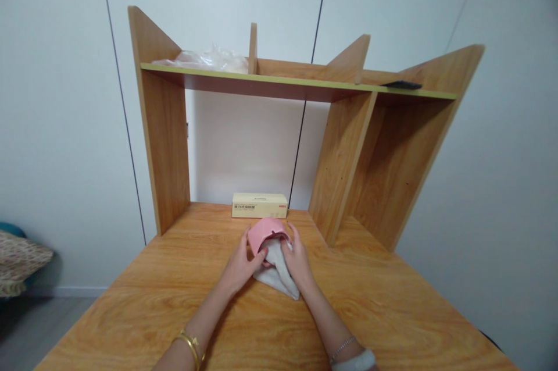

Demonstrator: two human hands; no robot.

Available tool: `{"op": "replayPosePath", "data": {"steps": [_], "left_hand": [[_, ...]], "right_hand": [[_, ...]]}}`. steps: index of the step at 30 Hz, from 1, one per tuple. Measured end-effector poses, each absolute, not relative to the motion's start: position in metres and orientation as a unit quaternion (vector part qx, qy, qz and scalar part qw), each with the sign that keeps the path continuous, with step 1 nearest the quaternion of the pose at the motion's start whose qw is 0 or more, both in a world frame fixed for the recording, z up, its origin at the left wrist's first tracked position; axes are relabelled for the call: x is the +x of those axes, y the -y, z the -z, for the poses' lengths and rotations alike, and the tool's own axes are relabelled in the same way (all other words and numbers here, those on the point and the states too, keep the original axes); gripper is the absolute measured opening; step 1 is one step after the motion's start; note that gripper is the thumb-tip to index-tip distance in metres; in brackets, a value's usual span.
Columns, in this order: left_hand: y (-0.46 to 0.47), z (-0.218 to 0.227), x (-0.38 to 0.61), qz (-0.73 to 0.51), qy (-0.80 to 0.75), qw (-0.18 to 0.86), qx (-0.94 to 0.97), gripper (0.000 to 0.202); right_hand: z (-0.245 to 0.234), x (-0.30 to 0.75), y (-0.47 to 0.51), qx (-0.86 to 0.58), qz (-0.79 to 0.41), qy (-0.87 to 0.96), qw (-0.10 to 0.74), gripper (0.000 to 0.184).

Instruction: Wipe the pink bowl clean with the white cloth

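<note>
A pink rounded container (264, 229), perhaps a bowl or cup, is tilted with its opening towards me just above the desk. My left hand (242, 261) is closed on its left side, thumb at the lower rim. At its right side is my right hand (297, 256), fingers around the outside and thumb on a light grey cloth (279, 269). Part of this cloth is tucked into the opening, while the rest hangs down onto the desk. The inside of the container is mostly hidden by the cloth.
Behind my hands a cream long box (260, 206) with printed text stands on the wooden desk (165, 307). A wooden shelf unit (168, 150) rises at the back, holding a clear plastic bag (213, 60) and a dark flat object (401, 85). Patterned fabric (21, 257) shows at far left.
</note>
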State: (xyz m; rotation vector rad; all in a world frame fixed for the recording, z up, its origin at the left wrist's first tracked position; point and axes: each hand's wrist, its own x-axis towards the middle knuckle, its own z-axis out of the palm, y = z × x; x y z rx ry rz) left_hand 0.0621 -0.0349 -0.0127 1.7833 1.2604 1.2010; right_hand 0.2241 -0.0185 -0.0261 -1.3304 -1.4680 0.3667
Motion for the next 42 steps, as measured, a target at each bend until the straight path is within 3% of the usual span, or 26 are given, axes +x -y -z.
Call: {"op": "replayPosePath", "data": {"steps": [4, 8, 11, 15, 21, 27, 35, 39, 42], "left_hand": [[0.037, 0.007, 0.060, -0.409, -0.553, 0.237, 0.686, 0.050], [0.045, -0.007, 0.054, -0.306, -0.619, 0.146, 0.709, 0.050], [0.049, -0.012, 0.054, -0.261, -0.616, 0.108, 0.735, 0.053], [0.050, -0.013, 0.057, -0.249, -0.624, 0.104, 0.734, 0.052], [0.045, -0.010, 0.057, -0.265, -0.669, 0.145, 0.680, 0.046], [0.048, -0.013, 0.058, -0.270, -0.656, 0.142, 0.691, 0.050], [0.054, -0.016, 0.061, -0.287, -0.609, 0.117, 0.730, 0.061], [0.055, -0.012, 0.060, -0.299, -0.573, 0.113, 0.754, 0.064], [0.051, -0.005, 0.058, -0.352, -0.538, 0.147, 0.752, 0.069]], "right_hand": [[0.023, 0.221, 0.020, -0.575, -0.147, 0.634, 0.495, 0.056], [0.015, 0.220, 0.025, -0.647, -0.070, 0.659, 0.378, 0.063], [0.010, 0.222, 0.028, -0.655, -0.060, 0.669, 0.345, 0.063], [0.005, 0.222, 0.030, -0.675, -0.084, 0.657, 0.326, 0.067], [0.007, 0.218, 0.032, -0.663, -0.174, 0.669, 0.289, 0.093], [0.010, 0.215, 0.030, -0.648, -0.171, 0.651, 0.356, 0.083], [-0.010, 0.220, 0.036, -0.694, 0.013, 0.659, 0.291, 0.068], [-0.004, 0.226, 0.034, -0.687, -0.041, 0.659, 0.303, 0.048], [0.006, 0.225, 0.030, -0.649, -0.093, 0.656, 0.373, 0.038]]}}
